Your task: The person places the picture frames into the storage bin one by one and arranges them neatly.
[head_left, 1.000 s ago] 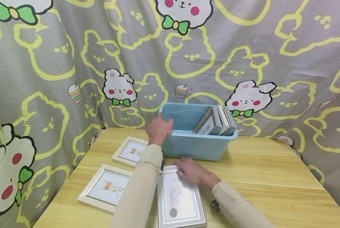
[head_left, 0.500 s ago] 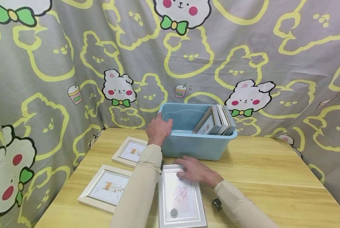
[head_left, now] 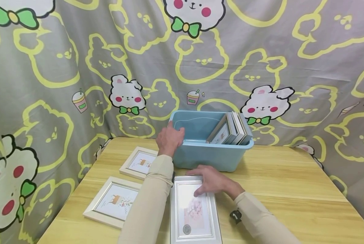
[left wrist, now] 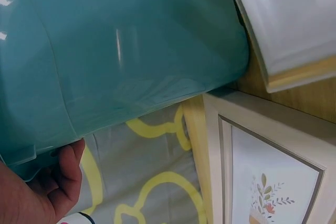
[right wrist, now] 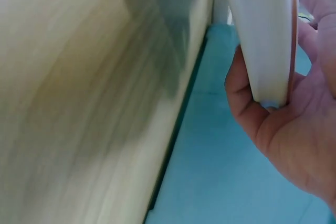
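Note:
A light-blue plastic bin [head_left: 209, 157] stands at the back of the table. My left hand [head_left: 169, 138] grips its left rim, and in the left wrist view the fingers [left wrist: 71, 174] curl over that edge. In front of the bin lies a silver picture frame [head_left: 192, 217] with a pink flower print and a grey round sticker. My right hand [head_left: 214, 181] holds this frame by its far right part, thumb over the face. In the right wrist view, the fingers [right wrist: 244, 90] wrap round the frame's edge [right wrist: 262, 35]. My left forearm hides part of the frame's left side.
Two cream picture frames, the nearer [head_left: 116, 201] and the farther [head_left: 139, 162], lie left of my left arm, which partly covers them. Several picture frames [head_left: 230, 130] lean in the bin's right end. A patterned curtain [head_left: 160, 61] hangs behind the wooden table [head_left: 291, 189].
My right hand's thumb has spread away from the fingers over the silver picture frame, and the hand has shifted slightly right. The frame has moved a little to the right. My left hand stays put.

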`<action>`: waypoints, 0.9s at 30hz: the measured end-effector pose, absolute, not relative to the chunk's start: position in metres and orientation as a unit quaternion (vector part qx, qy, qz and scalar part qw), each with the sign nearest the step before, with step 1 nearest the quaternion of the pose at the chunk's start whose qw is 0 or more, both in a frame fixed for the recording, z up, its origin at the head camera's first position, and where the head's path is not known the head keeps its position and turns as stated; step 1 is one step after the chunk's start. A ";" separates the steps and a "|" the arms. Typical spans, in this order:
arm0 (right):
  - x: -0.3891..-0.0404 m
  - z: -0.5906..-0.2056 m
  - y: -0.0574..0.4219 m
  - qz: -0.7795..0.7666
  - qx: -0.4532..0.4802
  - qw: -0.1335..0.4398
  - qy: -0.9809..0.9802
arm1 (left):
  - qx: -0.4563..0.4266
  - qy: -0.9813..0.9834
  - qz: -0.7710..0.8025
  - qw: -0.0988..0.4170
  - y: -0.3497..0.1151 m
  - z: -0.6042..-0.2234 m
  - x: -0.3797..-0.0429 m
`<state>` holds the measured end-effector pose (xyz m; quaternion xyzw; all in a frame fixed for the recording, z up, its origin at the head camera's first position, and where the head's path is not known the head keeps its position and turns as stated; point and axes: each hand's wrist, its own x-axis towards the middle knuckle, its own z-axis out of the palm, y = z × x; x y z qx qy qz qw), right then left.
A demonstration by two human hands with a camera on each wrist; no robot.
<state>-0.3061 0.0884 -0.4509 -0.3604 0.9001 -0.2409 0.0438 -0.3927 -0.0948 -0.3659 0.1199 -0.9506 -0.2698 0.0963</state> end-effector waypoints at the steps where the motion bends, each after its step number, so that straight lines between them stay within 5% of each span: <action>1: -0.306 -0.449 0.089 -0.246 -0.362 0.046 0.898 | 0.120 -0.950 -0.270 0.098 -0.095 -0.366 -0.393; 12: -0.302 -0.427 0.102 -0.282 -0.379 0.066 0.879 | 0.121 -0.951 -0.268 0.100 -0.096 -0.365 -0.392; 27: -0.295 -0.412 0.119 -0.291 -0.387 0.019 0.875 | 0.115 -0.951 -0.267 0.104 -0.095 -0.367 -0.393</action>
